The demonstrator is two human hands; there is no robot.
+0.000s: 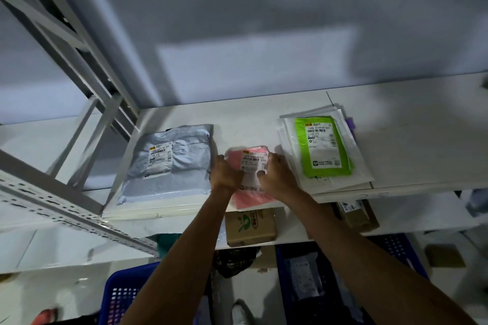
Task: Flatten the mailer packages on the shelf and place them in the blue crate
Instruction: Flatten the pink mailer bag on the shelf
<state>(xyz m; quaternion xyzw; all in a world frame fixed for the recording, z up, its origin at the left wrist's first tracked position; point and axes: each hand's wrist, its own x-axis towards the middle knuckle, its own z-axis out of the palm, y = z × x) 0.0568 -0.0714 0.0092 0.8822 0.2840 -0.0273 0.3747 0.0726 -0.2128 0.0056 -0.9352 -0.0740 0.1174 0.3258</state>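
A small pink mailer [253, 199] with a white label lies at the front edge of the white shelf [422, 140]. My left hand [225, 173] lies on its left side and my right hand [277, 174] on its right side, both palms down and pressing it. To the left lies a puffy grey mailer [169, 163]. A green mailer [323, 145] tops a stack of white mailers [361, 166] on the right. Below, one blue crate [396, 248] holds a grey packet, and another blue crate [121, 295] stands lower left.
A grey metal rack frame [66, 208] stands at the left. On the lower shelf sit a brown box [250, 227] and another carton [356, 212]. A dark bag [235, 261] lies between the crates. A grey wall backs the shelf.
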